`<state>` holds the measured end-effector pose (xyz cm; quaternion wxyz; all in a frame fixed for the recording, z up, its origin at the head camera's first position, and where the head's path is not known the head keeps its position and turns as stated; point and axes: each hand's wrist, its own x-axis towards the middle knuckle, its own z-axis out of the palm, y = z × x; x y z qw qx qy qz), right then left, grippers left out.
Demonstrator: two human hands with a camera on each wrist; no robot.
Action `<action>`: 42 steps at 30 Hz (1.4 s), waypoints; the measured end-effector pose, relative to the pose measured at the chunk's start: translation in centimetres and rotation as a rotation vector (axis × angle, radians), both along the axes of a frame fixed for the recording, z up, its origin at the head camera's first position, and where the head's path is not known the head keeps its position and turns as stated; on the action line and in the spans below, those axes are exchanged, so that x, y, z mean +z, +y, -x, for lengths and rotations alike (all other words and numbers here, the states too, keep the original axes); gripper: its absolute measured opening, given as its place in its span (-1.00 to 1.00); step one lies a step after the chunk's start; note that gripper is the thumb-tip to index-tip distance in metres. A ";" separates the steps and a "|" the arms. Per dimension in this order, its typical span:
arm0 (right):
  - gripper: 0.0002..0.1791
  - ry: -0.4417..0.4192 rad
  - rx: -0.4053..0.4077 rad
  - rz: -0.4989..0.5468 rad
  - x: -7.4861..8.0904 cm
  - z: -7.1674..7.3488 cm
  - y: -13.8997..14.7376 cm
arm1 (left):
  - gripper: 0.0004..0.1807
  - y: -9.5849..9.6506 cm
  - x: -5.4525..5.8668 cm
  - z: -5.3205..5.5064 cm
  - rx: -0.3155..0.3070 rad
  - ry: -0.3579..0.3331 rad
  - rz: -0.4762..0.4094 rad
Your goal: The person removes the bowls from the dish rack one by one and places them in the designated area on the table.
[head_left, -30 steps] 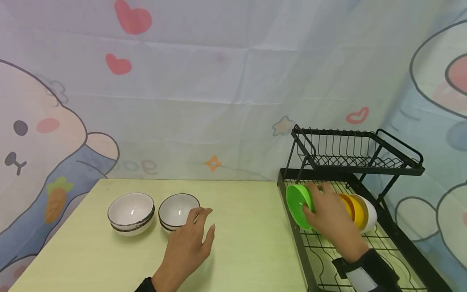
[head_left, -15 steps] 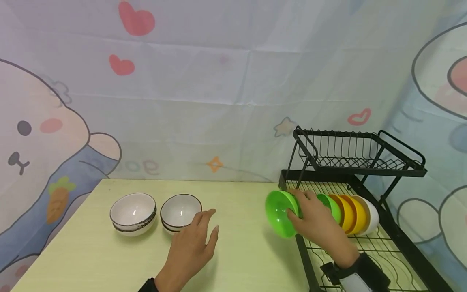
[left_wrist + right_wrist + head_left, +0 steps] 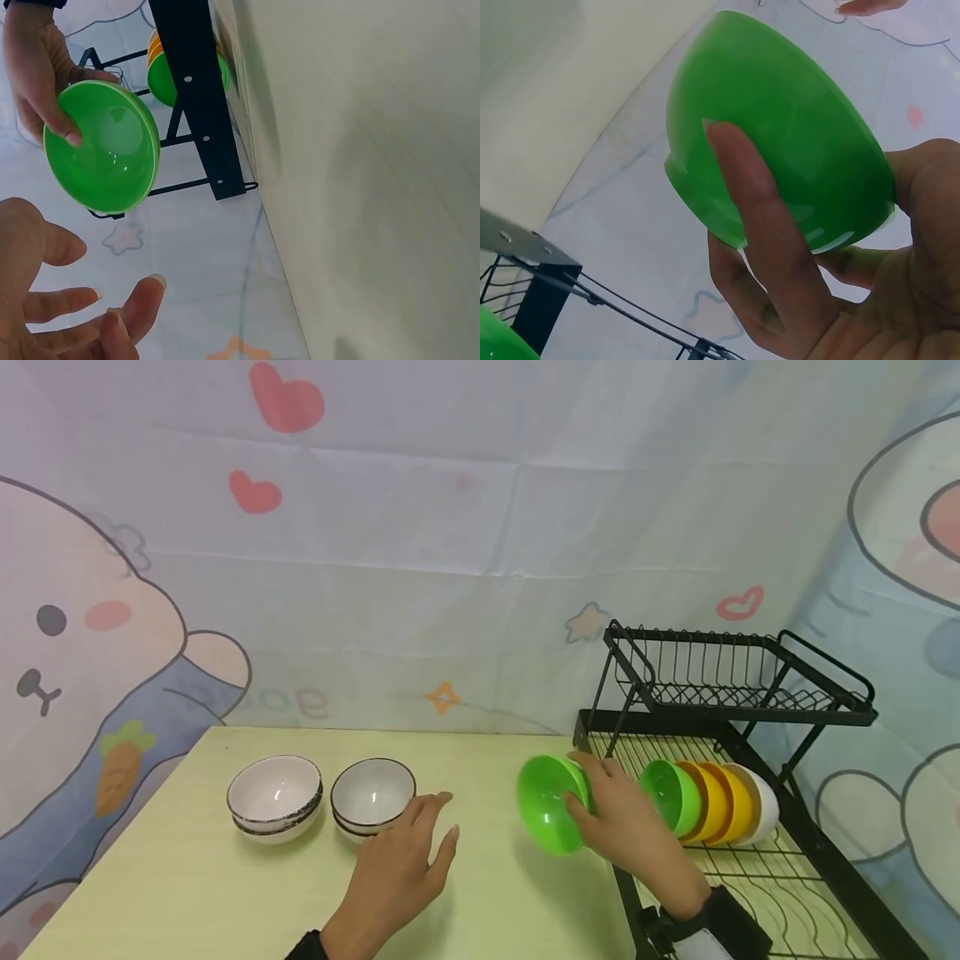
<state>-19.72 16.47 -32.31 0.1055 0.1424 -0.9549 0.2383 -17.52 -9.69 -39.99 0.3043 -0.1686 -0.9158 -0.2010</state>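
Note:
My right hand (image 3: 628, 822) grips a green bowl (image 3: 551, 806) by its rim and side, tilted with its inside facing left, above the table beside the rack. In the right wrist view the fingers spread over the outside of the green bowl (image 3: 772, 142). My left hand (image 3: 397, 868) hovers near the two stacked white bowls (image 3: 372, 793) with dark rims, its fingers loosely spread and holding nothing. Whether it touches those bowls cannot be told. Another stack of white bowls (image 3: 274, 797) stands further left.
A black two-tier dish rack (image 3: 738, 714) stands at the right. On its lower tier another green bowl (image 3: 671, 797), two yellow bowls (image 3: 712, 802) and a white bowl (image 3: 761, 806) stand on edge in a row. The pale table (image 3: 480, 760) reaches back to a printed cloth (image 3: 450, 568).
My right hand has lifted the green bowl out of the rack and carried it left over the table, uncovering the other green bowl. The left hand has shifted slightly right.

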 end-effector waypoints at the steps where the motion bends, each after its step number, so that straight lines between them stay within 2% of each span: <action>1: -0.40 0.002 0.002 0.003 0.0 0.0 -0.2 | -0.60 0.0 0.0 0.0 -0.006 0.004 0.002; 7: -0.41 -0.019 -0.013 0.034 -0.3 -0.2 -1.1 | -0.61 0.2 -0.2 0.1 -0.025 0.032 0.014; 15: -0.45 -0.003 -0.019 0.075 -0.8 0.0 -2.5 | -0.62 0.1 -0.2 0.4 -0.045 0.072 0.022; 22: -0.49 -0.005 -0.050 0.124 -1.8 0.1 -3.6 | -0.61 0.3 -0.3 0.4 -0.063 0.034 0.034; 27: -0.49 -0.018 -0.044 0.154 -2.2 0.0 -4.5 | -0.60 0.2 -0.3 0.4 -0.063 0.043 0.041; 36: -0.48 -0.065 -0.036 0.227 -2.7 0.1 -5.5 | -0.45 0.4 -0.4 -0.1 -0.071 -0.062 0.084; 42: -0.49 -0.072 -0.007 0.250 -3.0 0.1 -6.0 | -0.40 0.6 -0.7 -0.2 -0.074 -0.077 0.111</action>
